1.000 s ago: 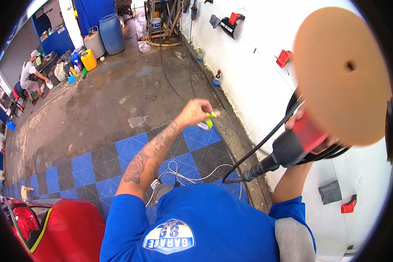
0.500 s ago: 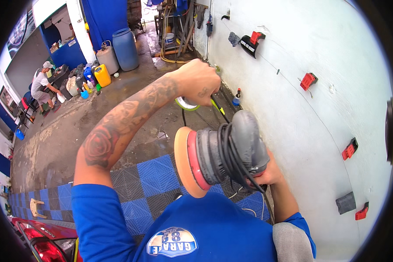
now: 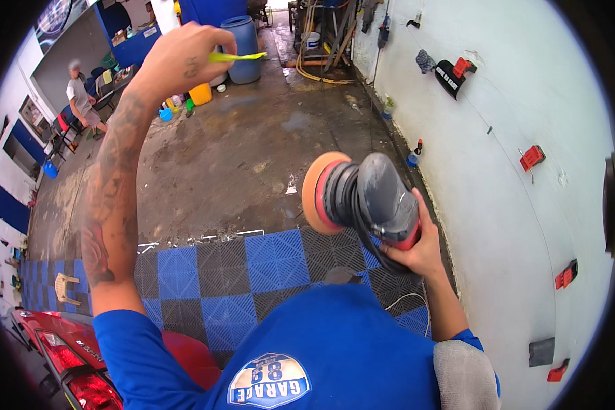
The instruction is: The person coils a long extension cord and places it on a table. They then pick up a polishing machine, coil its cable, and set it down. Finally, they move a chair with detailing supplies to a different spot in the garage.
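Note:
My left hand [image 3: 184, 55] is raised at the upper left, fingers closed round a thin yellow-green piece [image 3: 242, 57] whose end sticks out to the right. What exactly that piece is cannot be made out. To the right, my right hand [image 3: 422, 249] grips a car polisher [image 3: 389, 195] by its red and black rear part. An orange foam pad [image 3: 310, 195] on a red backing faces left. Black cord [image 3: 357, 219] is wound round the polisher's neck. A grey cloth [image 3: 466, 376] lies over my right upper arm.
Behind me at lower left stands a red car [image 3: 82, 355]. A white wall [image 3: 499, 225] with red holders [image 3: 531, 158] runs along the right. A spray bottle [image 3: 415, 154] stands at its foot. Blue and black tiles [image 3: 273, 260] cover the near floor; a person [image 3: 82, 102] is far left.
My left hand has moved up and left with the yellow-green piece. The polisher has shifted slightly right and away from me. The far person has straightened up from bending.

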### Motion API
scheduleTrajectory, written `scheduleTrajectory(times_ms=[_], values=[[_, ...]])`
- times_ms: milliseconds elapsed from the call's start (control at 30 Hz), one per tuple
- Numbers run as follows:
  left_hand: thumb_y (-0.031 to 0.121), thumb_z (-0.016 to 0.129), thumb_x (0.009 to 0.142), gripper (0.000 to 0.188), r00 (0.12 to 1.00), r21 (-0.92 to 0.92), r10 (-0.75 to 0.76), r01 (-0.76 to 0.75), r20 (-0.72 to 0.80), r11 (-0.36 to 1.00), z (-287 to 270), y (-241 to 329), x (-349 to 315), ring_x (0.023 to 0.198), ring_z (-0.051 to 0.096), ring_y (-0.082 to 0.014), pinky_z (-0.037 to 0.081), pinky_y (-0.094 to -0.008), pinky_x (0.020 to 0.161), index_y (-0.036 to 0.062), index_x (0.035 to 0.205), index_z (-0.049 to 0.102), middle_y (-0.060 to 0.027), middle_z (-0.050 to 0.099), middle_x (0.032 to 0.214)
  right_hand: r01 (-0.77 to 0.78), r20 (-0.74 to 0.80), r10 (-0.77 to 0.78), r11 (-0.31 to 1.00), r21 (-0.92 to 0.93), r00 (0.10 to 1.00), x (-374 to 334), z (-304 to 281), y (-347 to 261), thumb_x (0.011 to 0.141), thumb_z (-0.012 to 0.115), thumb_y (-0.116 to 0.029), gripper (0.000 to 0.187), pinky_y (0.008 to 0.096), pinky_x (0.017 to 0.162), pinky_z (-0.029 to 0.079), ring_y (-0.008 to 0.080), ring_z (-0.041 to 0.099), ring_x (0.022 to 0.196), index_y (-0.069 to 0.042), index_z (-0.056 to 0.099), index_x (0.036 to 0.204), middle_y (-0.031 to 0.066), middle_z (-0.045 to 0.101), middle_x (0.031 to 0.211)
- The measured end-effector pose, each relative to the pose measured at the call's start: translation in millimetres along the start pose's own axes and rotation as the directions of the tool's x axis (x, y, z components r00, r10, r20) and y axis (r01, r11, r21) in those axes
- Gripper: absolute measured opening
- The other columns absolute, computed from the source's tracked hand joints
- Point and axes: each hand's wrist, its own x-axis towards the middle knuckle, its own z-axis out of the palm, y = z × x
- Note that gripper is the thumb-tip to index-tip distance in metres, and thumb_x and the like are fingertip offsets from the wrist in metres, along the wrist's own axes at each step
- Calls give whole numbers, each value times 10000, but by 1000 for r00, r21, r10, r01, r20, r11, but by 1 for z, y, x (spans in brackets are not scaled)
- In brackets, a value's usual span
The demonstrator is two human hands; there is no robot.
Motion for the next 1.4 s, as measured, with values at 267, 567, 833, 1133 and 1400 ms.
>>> scheduleTrajectory(times_ms=[267, 567, 833, 1133, 1400], values=[[400, 754, 687, 821, 863, -671, 236, 150, 448, 726, 236, 25, -121, 1113, 592, -330, 486, -438, 940, 139, 1387, 413, -168, 565, 1277, -190, 132, 144, 853, 485, 981, 113, 28, -18, 654, 751, -9, 877, 319, 916, 474, 192, 608, 1028, -26, 315, 1414, 115, 607, 1136], [548, 728, 732, 873, 745, -971, 627, 225, 228, 86, 290, 118, -37, 924, 663, -269, 505, -365, 792, 99, 1407, 405, -166, 674, 1016, -56, 226, -151, 703, 709, 962, 315, 82, -82, 793, 609, -222, 568, 370, 666, 579, 326, 681, 807, 113, 466, 1230, 246, 623, 1048], [630, 657, 749, 816, 897, -979, 403, 126, 181, 159, 346, 46, -34, 1065, 604, -367, 475, -425, 900, 149, 1369, 433, -205, 632, 1144, -130, 292, -335, 430, 893, 896, 428, 194, -114, 846, 583, -330, 578, 395, 674, 591, 345, 682, 817, 77, 464, 1239, 237, 634, 1033], [463, 558, 878, 373, 815, -713, 60, 466, 577, 523, 441, -133, -62, 872, 675, -305, 528, -407, 762, 136, 964, 717, -83, 712, 860, -480, 501, -529, 189, 857, 685, 523, 313, -175, 884, 507, -532, 699, 427, 676, 585, 358, 641, 833, 91, 449, 1195, 244, 570, 1073], [412, 600, 835, 304, 732, -388, -489, 673, 475, 630, 438, -450, -162, 891, 666, -313, 523, -433, 797, 192, 1009, 717, -92, 703, 937, -264, 299, -722, 165, 950, 624, 578, 444, -205, 863, 563, -531, 762, 482, 669, 550, 447, 621, 813, 73, 362, 1281, 284, 498, 1070]])
